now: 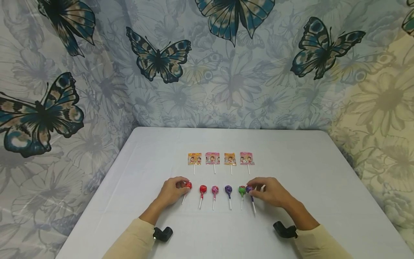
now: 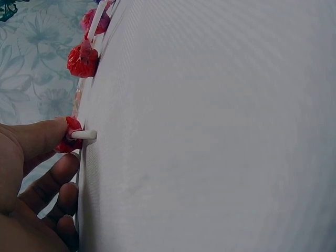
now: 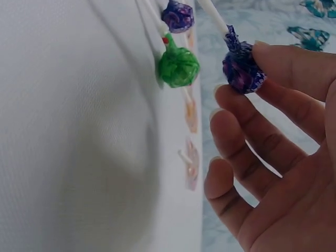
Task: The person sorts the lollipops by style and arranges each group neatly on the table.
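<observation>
At the left end of the near row, my left hand (image 1: 173,188) pinches a red lollipop (image 1: 188,185) by its wrapped head, its white stick pointing toward me. My right hand (image 1: 270,190) pinches a purple lollipop (image 3: 243,71) between thumb and fingers at the right end, the stick slanting down in the head view. Close beside it lies a green lollipop (image 3: 179,67). Between the hands also lie another red lollipop (image 1: 203,189), a pink lollipop (image 1: 215,190) and a second purple lollipop (image 1: 228,189), sticks toward me.
Behind this row lie several flat-wrapped lollipops, an orange packet (image 1: 194,158) and a pink packet (image 1: 212,158) among them. Everything rests on a white-covered table (image 1: 155,144). A butterfly-print cloth (image 1: 233,82) hangs behind and at the sides.
</observation>
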A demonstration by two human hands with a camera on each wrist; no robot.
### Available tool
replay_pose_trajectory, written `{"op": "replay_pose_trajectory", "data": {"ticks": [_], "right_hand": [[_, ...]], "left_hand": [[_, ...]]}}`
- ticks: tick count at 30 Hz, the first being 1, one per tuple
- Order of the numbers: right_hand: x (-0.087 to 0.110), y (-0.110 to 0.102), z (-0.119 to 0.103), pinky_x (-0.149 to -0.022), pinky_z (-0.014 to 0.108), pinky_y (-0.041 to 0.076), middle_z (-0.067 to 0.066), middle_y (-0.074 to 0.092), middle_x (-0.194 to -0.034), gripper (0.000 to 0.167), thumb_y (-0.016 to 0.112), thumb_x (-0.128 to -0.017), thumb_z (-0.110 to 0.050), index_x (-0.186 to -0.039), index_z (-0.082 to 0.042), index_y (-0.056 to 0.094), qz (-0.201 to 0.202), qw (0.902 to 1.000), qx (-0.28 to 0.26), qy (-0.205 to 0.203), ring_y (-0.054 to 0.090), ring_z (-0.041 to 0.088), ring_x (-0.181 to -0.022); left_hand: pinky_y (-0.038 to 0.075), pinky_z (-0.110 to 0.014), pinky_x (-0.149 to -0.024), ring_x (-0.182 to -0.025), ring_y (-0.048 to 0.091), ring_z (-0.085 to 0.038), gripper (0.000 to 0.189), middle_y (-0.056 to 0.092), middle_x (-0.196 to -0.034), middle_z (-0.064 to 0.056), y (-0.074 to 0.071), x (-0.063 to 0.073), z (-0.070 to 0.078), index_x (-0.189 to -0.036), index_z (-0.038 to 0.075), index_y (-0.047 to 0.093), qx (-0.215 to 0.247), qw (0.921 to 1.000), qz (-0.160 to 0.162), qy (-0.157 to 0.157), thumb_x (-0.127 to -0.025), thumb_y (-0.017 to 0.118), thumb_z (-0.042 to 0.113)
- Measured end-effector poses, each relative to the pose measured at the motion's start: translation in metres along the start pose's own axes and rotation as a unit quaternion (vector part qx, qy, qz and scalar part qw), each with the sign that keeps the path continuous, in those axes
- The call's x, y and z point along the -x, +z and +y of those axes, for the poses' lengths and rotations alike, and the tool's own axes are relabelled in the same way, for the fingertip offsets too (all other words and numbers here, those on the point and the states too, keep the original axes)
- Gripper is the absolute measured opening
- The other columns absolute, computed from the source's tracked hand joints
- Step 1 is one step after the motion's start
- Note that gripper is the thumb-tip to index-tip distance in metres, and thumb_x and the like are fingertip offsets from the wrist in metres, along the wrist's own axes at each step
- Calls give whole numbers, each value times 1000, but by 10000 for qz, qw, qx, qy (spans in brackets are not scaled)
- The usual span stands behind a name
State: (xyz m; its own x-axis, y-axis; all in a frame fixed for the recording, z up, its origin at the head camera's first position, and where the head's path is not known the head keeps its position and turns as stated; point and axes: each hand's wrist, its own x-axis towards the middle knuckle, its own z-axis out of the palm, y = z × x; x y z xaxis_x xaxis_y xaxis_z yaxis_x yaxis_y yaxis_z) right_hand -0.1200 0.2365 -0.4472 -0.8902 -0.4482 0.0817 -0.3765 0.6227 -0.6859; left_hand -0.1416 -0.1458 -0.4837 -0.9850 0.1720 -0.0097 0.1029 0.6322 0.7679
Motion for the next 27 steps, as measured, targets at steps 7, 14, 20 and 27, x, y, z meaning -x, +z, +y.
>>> {"op": "replay_pose_trajectory", "data": {"ticks": [7,14,20,27], "right_hand": [[-1,-1,9,-70,32,48,-10,66,-92,19,73,-86,-16,-105,-13,72,197,9995,-57,225,58,11,-80],[-2,-3,18,-72,38,48,-7,65,-92,20,73,-87,-18,-105,-10,71,169,9989,-176,406,58,16,-84],[-2,-2,23,-72,39,46,-5,65,-92,20,73,-87,-18,-106,-10,71,138,9979,-187,598,57,17,-83],[-2,0,29,-72,39,46,-2,65,-95,20,73,-86,-15,-106,-9,71,159,9969,-106,761,57,17,-82]], "left_hand": [[40,-31,-61,-72,47,-17,22,53,-77,3,0,0,1,-103,13,72,-10,10000,5,-8,-82,78,11],[40,-31,-60,-72,47,-17,23,53,-77,3,0,0,0,-104,12,72,-23,10000,1,-28,-82,77,12],[40,-31,-60,-72,47,-16,22,54,-78,3,0,0,-1,-104,13,72,-16,10000,5,-25,-82,77,12],[40,-32,-61,-72,47,-17,22,54,-77,3,0,0,0,-104,13,72,-29,10000,15,-29,-82,77,12]]}}
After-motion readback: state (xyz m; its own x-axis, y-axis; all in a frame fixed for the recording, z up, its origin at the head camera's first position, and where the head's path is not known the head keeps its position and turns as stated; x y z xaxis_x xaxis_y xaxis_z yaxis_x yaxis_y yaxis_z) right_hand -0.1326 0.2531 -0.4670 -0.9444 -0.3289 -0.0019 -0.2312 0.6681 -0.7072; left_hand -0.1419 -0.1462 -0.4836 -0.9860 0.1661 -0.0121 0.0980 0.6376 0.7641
